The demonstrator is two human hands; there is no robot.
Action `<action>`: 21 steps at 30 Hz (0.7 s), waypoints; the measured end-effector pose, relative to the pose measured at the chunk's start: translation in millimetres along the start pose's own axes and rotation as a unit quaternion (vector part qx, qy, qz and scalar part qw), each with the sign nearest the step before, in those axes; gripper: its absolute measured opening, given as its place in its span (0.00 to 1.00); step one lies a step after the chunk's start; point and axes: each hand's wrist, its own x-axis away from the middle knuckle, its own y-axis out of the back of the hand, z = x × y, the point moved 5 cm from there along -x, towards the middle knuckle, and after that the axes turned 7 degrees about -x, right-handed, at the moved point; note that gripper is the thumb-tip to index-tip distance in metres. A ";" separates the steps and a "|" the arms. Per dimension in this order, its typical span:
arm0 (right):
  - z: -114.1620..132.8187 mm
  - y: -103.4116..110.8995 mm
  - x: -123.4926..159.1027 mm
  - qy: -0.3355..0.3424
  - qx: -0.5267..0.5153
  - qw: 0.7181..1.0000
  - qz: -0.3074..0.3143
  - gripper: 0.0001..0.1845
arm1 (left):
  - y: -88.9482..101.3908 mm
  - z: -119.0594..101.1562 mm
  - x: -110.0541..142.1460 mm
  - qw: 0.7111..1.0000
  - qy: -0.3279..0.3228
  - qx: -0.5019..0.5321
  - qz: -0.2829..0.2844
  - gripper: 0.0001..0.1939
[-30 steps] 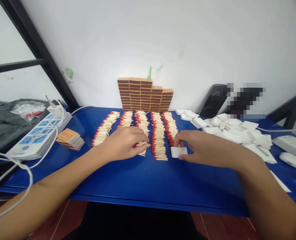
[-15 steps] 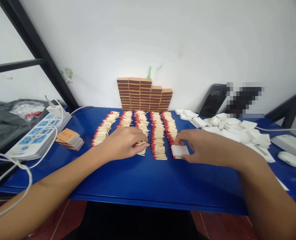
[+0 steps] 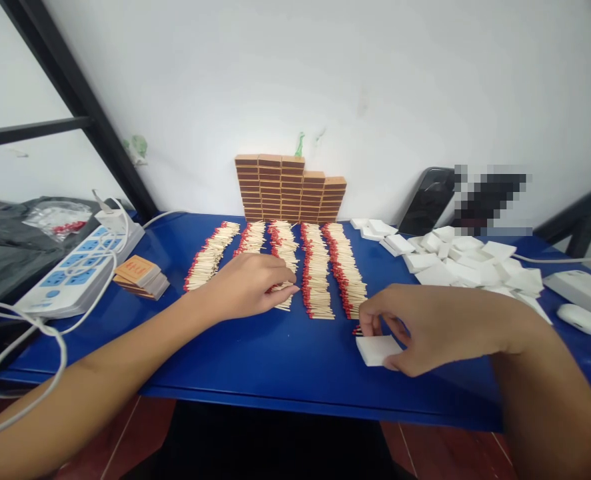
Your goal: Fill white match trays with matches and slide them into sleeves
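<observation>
Your right hand (image 3: 425,330) is closed on a small white box (image 3: 378,351), pinching it between the thumb at the near corner and the fingers along the far side. That box sits in front of the near end of the rightmost row of matches (image 3: 346,270), toward your edge of the blue table (image 3: 255,373). A few red-headed matches show just beside your right fingertips, behind the box.

Your left hand (image 3: 252,283) lies palm down across the second row of matches (image 3: 252,237) and the near part of the middle row (image 3: 282,247). Its thumb and fingers stand a little apart around some sticks — whether they grip any, you cannot tell from this view. The fourth row (image 3: 318,273) runs between your two hands, and the leftmost row (image 3: 212,257) lies beyond your left wrist. All five rows have their red heads on the left.

Behind the rows, brown-sided matchboxes (image 3: 290,190) are stacked against the wall, higher on the left than on the right. More white boxes (image 3: 460,260) lie heaped beyond your right hand. Past your left forearm sit a small orange-topped stack (image 3: 138,268) and a power strip (image 3: 72,267).
</observation>
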 end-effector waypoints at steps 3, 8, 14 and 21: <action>-0.5 5.2 -4.6 -0.001 0.024 0.999 -0.039 0.14 | -0.1 -0.8 -0.1 1.000 -0.002 -0.005 0.003 0.11; 1.7 12.4 -4.8 -0.002 0.024 0.999 -0.046 0.10 | -1.4 -0.9 0.0 1.000 0.003 -0.005 0.014 0.10; -3.9 16.7 -3.0 -0.003 -0.004 1.000 -0.030 0.13 | -1.4 1.0 1.0 1.000 0.000 -0.021 0.006 0.11; -4.4 18.4 -2.0 -0.002 -0.018 1.000 -0.018 0.14 | -1.2 0.4 1.3 1.000 -0.007 -0.026 0.003 0.11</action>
